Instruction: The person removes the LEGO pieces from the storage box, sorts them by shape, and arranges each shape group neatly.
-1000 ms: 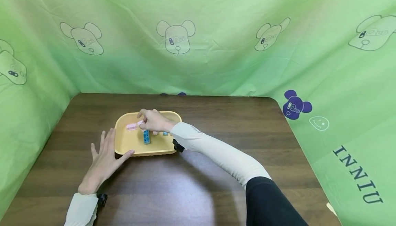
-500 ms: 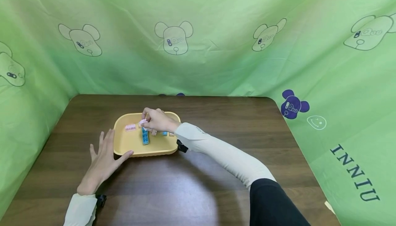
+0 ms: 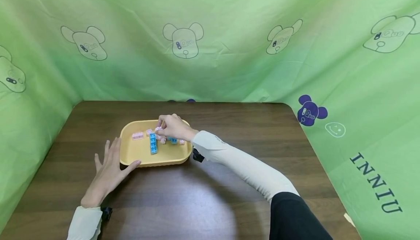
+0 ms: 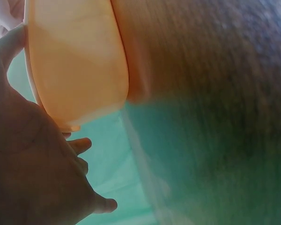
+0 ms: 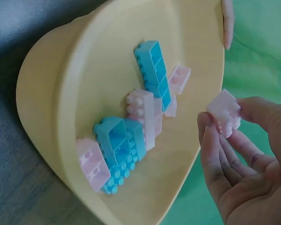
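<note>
My right hand [image 3: 174,127] pinches a pink toy building block [image 5: 223,112] between thumb and fingers, over the far side of a yellow tray [image 3: 137,150]. In the right wrist view, the block's studs face the palm side. My left hand [image 3: 108,170] has its fingers spread along the tray's left end, its thumb at the front rim. A long blue block [image 3: 153,144] lies near the tray's middle. Beside it are a pink block [image 3: 137,136] to the left and, in the right wrist view, a studded pink block [image 5: 141,117] and blue blocks [image 5: 117,143].
The tray stands on a brown wooden table [image 3: 229,138]. A green printed curtain [image 3: 223,50] hangs behind and around the table. Another pink block [image 5: 92,164] lies near the tray's wall in the right wrist view.
My right hand has moved to the right across the tray with the pink block, uncovering another pink block behind the long blue one. My left hand stays at the tray's left end.
</note>
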`<state>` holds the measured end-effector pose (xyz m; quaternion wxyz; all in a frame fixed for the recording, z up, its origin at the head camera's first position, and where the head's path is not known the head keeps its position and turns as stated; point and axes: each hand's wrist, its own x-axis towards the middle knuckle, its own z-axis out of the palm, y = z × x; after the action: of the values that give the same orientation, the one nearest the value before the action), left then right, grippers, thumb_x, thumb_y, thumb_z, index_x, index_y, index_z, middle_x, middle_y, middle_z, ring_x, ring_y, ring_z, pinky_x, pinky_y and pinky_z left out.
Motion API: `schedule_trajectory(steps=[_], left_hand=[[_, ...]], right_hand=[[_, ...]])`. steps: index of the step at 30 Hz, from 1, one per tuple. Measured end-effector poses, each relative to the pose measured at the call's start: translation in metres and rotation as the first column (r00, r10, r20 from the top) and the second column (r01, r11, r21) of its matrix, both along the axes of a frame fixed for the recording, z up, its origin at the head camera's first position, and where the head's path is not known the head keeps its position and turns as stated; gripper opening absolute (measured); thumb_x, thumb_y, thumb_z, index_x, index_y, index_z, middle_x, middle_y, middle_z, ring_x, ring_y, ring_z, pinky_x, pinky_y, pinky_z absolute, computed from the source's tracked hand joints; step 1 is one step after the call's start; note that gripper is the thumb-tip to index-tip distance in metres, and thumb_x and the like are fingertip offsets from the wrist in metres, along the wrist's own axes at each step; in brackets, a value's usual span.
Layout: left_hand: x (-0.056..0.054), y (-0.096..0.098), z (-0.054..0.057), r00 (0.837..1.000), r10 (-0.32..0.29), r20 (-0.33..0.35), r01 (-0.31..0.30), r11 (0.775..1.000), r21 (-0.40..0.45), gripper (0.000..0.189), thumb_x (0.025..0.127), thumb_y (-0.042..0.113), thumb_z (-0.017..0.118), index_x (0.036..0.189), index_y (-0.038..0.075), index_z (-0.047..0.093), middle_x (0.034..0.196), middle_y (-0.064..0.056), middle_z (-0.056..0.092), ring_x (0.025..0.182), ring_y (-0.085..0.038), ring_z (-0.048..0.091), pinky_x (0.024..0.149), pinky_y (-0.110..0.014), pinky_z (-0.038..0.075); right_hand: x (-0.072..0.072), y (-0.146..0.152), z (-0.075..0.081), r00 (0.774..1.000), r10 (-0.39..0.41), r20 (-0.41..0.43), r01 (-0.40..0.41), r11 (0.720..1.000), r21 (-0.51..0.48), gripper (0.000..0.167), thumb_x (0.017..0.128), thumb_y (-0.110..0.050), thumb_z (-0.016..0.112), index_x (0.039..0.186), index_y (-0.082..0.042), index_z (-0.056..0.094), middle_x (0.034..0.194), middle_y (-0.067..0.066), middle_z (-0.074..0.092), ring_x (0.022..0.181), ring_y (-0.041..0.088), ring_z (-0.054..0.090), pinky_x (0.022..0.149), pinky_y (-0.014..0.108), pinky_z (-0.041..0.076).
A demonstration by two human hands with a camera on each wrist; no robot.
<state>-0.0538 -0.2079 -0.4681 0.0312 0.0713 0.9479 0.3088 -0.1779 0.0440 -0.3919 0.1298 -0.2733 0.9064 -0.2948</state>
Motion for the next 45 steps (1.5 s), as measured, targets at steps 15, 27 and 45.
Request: schedule_trajectory(steps=[15, 27, 45], left_hand=[[0.001, 0.003, 0.003, 1.0, -0.018, -0.004, 0.018, 1.0, -0.004, 0.113, 0.099, 0.062, 0.062, 0.169, 0.002, -0.004, 0.173, -0.03, 0.002, 0.159, -0.047, -0.012, 0.111, -0.082, -0.013], [0.004, 0.003, 0.003, 0.999, -0.032, -0.014, 0.032, 0.999, 0.012, 0.113, 0.1, 0.06, 0.064, 0.169, 0.003, -0.005, 0.174, -0.029, 0.001, 0.159, -0.047, -0.014, 0.11, -0.083, -0.014], [0.006, 0.002, -0.001, 1.0, -0.022, 0.015, 0.022, 1.0, 0.0, 0.114, 0.1, 0.061, 0.062, 0.168, 0.001, -0.007, 0.172, -0.033, -0.001, 0.158, -0.049, -0.017, 0.108, -0.083, -0.017]], right_hand=[[0.006, 0.024, 0.007, 0.99, -0.138, 0.023, 0.138, 0.99, 0.016, 0.017, 0.098, -0.018, 0.079, 0.103, -0.005, 0.069, 0.096, 0.01, 0.078, 0.069, 0.01, 0.064, 0.058, 0.018, 0.043], [0.008, 0.044, 0.008, 0.976, -0.218, 0.006, 0.218, 0.975, 0.038, 0.015, 0.097, -0.017, 0.08, 0.098, -0.005, 0.069, 0.078, 0.003, 0.068, 0.056, 0.007, 0.047, 0.051, 0.018, 0.033], [0.014, 0.076, 0.004, 0.941, -0.338, -0.007, 0.338, 0.941, -0.006, 0.015, 0.095, -0.016, 0.081, 0.1, -0.004, 0.074, 0.086, 0.005, 0.076, 0.069, 0.013, 0.065, 0.06, 0.02, 0.049]])
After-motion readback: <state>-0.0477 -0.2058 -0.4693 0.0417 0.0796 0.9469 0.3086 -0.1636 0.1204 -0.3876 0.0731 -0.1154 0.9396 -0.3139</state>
